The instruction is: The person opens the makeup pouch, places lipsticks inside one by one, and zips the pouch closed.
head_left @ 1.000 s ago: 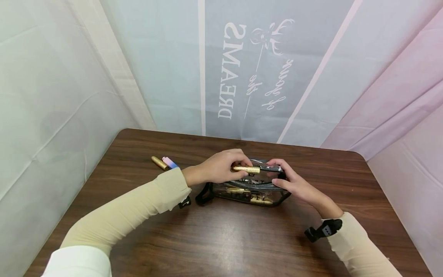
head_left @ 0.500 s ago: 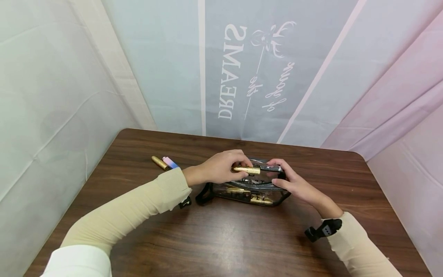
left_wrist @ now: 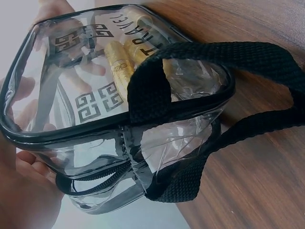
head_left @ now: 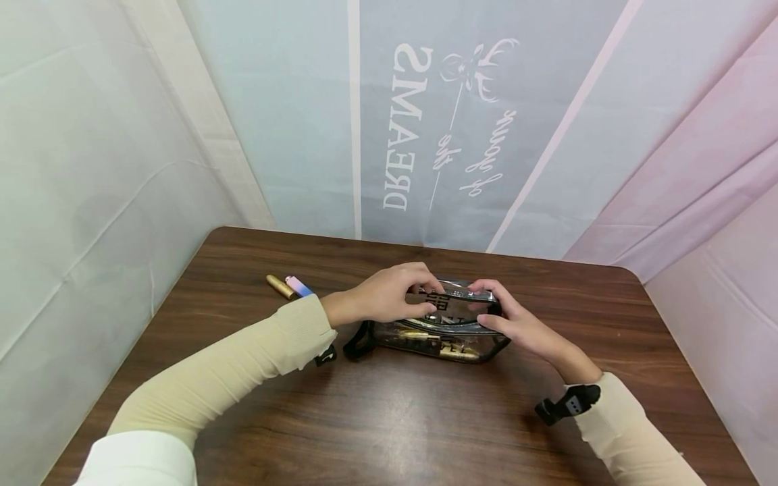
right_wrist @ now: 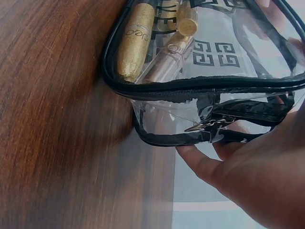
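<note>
A clear plastic toiletry bag (head_left: 457,329) with black trim and a zipped mouth stands unzipped on the table. Several gold tubes (right_wrist: 137,42) lie inside it, seen through the plastic in both wrist views. My left hand (head_left: 395,291) is over the left part of the mouth, thumb and fingers parted with nothing visible between them. At the bag's right end my right hand (head_left: 515,317) holds the mouth's edges, thumb on the near side and fingers on the far side. A black strap handle (left_wrist: 228,52) loops from the bag's left end.
On the wooden table (head_left: 401,418), left of the bag, lie a gold tube (head_left: 280,286) and a pink-to-blue tube (head_left: 298,285), partly behind the left sleeve. Fabric curtains (head_left: 304,121) rise behind the table and at both sides.
The gold tube that my left hand pinched over the bag's mouth is gone from its fingers. Both hands and the bag have stayed almost in place.
</note>
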`<state>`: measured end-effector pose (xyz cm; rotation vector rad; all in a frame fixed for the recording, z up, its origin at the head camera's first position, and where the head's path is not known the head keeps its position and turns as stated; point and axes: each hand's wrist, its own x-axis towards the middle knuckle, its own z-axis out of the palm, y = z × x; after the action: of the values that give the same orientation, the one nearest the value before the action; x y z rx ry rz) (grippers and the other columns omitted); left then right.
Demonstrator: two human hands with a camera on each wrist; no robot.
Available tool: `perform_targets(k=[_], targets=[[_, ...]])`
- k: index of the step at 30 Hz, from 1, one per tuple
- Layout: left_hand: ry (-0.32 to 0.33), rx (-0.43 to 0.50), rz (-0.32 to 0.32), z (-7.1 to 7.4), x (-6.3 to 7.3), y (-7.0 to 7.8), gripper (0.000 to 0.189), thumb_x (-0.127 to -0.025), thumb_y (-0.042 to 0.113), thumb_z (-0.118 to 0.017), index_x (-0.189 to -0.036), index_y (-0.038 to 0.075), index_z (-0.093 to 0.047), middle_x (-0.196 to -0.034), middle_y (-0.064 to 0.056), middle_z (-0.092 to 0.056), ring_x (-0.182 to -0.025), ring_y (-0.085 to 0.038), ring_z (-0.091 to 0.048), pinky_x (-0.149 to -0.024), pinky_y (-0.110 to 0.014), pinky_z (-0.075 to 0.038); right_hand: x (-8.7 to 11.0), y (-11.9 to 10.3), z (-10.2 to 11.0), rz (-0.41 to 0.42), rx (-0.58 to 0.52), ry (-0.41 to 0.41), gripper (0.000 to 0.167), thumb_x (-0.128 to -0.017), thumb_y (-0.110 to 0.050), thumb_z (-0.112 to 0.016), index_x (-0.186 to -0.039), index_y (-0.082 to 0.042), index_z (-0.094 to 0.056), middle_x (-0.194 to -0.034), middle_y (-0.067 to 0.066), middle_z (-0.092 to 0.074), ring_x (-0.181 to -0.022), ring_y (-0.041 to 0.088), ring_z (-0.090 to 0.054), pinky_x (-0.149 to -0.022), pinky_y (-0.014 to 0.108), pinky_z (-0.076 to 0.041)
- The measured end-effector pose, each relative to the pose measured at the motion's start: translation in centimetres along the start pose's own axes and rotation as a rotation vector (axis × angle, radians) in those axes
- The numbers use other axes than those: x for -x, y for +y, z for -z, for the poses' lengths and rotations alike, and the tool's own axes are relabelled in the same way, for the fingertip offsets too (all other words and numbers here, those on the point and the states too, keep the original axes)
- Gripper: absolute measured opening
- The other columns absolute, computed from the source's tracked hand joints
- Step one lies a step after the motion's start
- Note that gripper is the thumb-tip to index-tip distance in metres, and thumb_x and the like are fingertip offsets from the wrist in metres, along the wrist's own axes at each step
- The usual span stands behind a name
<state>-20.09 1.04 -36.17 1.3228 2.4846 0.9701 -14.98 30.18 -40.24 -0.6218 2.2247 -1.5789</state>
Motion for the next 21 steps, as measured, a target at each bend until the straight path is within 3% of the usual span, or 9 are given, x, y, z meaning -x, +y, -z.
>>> perform_targets(k=[7,15,21], targets=[[-0.004,-0.014,0.011,-0.12,0.22,-0.03,0.025,-0.098,0.024,-0.071,-0.122,0.017,-0.071,-0.116,0.001,-0.064,-0.094,-0.009,-0.059,-0.083,-0.028,-0.05,0.14,-0.07,-0.32,0.004,0.005,0.009,0.046,-0.105,0.0,-0.048,-0.147,-0.007,-0.032,-0.153,0.023,-0.027,-0.133,0.048,-0.043,-0.094,0.027,-0.05],[0.0,-0.008,-0.005,-0.24,0.52,-0.16,0.025,-0.098,0.023,-0.07,-0.122,0.017,-0.071,-0.116,0.0,-0.064,-0.097,-0.018,-0.063,-0.082,-0.03,-0.049,0.31,0.03,-0.7,0.009,0.002,0.013,0.045,-0.105,0.0,-0.048,-0.147,-0.007,-0.032,-0.153,0.024,-0.027,-0.133,0.05,-0.041,-0.094,0.027,-0.05],[0.028,-0.028,-0.036,-0.25,0.74,-0.27,0.023,-0.098,0.023,-0.069,-0.12,0.017,-0.072,-0.111,0.003,-0.064,-0.089,-0.009,-0.057,-0.077,-0.027,-0.048,0.44,0.24,-0.9,0.021,0.017,0.021,0.045,-0.104,0.001,-0.047,-0.146,-0.007,-0.032,-0.151,0.026,-0.028,-0.132,0.05,-0.042,-0.094,0.028,-0.05]])
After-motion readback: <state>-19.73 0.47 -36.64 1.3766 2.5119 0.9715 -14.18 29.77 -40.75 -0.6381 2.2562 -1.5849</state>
